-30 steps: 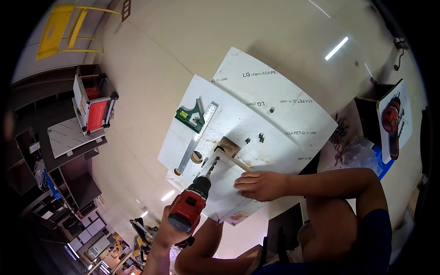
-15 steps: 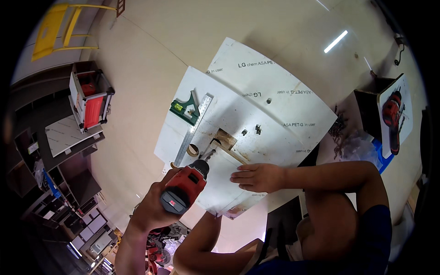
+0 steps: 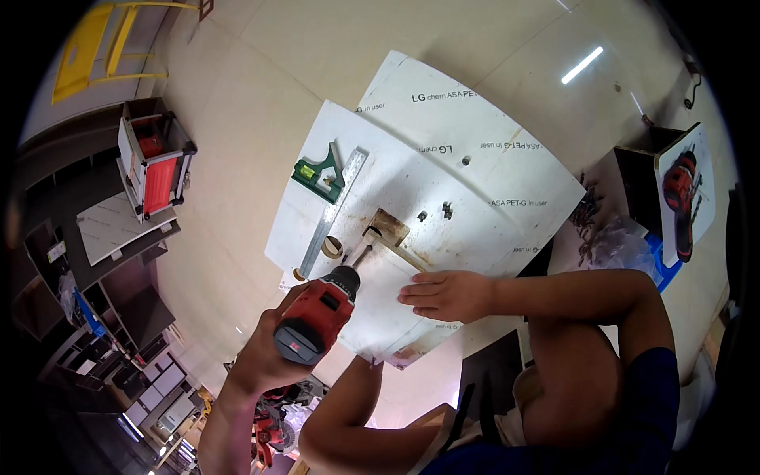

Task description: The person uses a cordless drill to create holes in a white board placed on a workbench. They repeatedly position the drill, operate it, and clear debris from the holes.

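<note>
Drill (image 3: 314,315): by white panel's (image 3: 380,294) L edge; long axis diag., bit (image 3: 362,256) pointing away & rightward.
L hand (image 3: 265,352): grip clamped round drill.
R hand (image 3: 447,295): grip apart, fingers resting on panel.
Mat'ls: red/blk casing, smooth panel, stained brown wood square (image 3: 396,227) nr bit tip.
Nearby: green-headed metal square (image 3: 336,206) on larger board (image 3: 388,170); round hole (image 3: 332,246) betw. it & bit.
</note>
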### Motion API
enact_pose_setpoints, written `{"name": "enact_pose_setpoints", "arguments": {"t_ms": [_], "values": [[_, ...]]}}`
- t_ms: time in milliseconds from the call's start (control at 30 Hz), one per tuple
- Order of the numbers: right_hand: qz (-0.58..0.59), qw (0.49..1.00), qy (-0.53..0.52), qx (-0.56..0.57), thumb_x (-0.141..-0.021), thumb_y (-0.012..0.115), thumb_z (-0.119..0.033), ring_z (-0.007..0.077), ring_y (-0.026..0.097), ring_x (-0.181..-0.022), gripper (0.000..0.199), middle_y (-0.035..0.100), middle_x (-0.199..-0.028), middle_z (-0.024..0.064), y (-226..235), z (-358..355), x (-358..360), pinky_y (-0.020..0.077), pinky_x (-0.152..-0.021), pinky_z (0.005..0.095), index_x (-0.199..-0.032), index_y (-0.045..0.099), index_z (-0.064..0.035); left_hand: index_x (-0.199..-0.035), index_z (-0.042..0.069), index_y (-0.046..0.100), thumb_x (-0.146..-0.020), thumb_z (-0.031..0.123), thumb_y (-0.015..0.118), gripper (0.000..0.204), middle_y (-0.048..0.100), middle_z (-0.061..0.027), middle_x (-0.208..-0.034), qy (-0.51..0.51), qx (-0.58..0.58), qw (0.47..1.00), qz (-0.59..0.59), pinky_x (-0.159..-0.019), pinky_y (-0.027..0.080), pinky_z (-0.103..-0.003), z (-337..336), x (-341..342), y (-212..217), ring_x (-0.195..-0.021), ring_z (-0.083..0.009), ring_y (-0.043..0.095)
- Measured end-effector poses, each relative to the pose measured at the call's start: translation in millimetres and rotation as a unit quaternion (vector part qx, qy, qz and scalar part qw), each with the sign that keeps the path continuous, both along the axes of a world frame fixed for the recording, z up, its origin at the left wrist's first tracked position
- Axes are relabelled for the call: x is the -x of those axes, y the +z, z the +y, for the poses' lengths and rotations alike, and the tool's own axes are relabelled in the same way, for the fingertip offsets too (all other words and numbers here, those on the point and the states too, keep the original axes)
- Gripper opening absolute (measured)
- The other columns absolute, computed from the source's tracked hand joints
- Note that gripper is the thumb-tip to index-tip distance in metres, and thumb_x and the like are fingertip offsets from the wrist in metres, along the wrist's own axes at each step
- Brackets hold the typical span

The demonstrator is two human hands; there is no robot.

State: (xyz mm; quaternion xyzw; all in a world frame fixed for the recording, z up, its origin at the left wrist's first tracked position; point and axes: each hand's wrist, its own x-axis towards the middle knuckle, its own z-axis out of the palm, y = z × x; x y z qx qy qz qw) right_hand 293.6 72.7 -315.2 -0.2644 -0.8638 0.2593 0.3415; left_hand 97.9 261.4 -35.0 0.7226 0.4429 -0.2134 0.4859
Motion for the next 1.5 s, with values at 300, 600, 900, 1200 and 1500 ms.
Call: {"name": "enact_pose_setpoints", "arguments": {"t_ms": [300, 600, 900, 1200, 1500], "values": [[-0.027, 1.000, 0.003, 0.000, -0.094, 0.058, -0.017, 0.0306, 0.044, -0.146, 0.025, 0.055, -0.149, 0.0168, 5.9, 0.9, -3.2, 0.0300, -0.127, 0.0473, -0.112, 0.068, -0.0026, -0.138, 0.003, 0.053, -0.082, 0.012, 0.083, 0.064, 0.066, -0.0141, -0.126, 0.040, 0.062, 0.997, 0.034, -0.100, 0.051, -0.036, 2.1, -9.6, 4.0, -0.109, -0.0265, 0.066], [-0.054, 0.998, -0.015, 0.017, -0.095, 0.059, -0.017, 0.0300, 0.045, -0.146, 0.024, 0.055, -0.149, 0.0160, 2.4, -8.2, -16.0, 0.0308, -0.126, 0.0468, -0.112, 0.069, -0.0031, -0.131, 0.003, 0.058, -0.082, 0.008, 0.079, 0.053, 0.066, -0.0135, -0.122, 0.028, 0.065, 0.997, -0.014, -0.100, 0.051, -0.036, 7.1, -6.6, -24.8, -0.109, -0.0256, 0.066], [-0.039, 0.999, 0.019, 0.011, -0.095, 0.057, -0.016, 0.0285, 0.040, -0.150, 0.031, 0.049, -0.157, 0.0148, 8.3, 2.0, -1.0, 0.0283, -0.128, 0.0469, -0.120, 0.067, -0.0031, -0.129, 0.003, 0.058, -0.083, 0.008, 0.077, 0.051, 0.064, -0.0142, -0.122, 0.042, 0.038, 0.998, 0.025, -0.101, 0.051, -0.037, -1.8, -2.3, 2.7, -0.108, -0.0297, 0.066], [-0.049, 0.998, 0.020, 0.015, -0.093, 0.058, -0.016, 0.0284, 0.041, -0.150, 0.031, 0.050, -0.155, 0.0145, 10.7, 1.3, -5.6, 0.0292, -0.127, 0.0470, -0.119, 0.067, -0.0033, -0.138, 0.002, 0.056, -0.078, 0.001, 0.078, 0.065, 0.071, -0.0113, -0.117, 0.010, 0.006, 1.000, 0.010, -0.093, 0.052, -0.031, -1.5, -1.3, -2.4, -0.099, -0.0221, 0.071], [-0.046, 0.999, 0.011, 0.022, -0.093, 0.059, -0.014, 0.0278, 0.041, -0.149, 0.030, 0.051, -0.155, 0.0139, 7.9, -1.1, -6.6, 0.0292, -0.127, 0.0465, -0.119, 0.068, -0.0034, -0.136, 0.001, 0.058, -0.077, 0.000, 0.078, 0.062, 0.072, -0.0110, -0.119, -0.035, -0.015, 0.999, -0.032, -0.094, 0.052, -0.032, 1.5, 4.2, -12.4, -0.101, -0.0221, 0.071]]}}
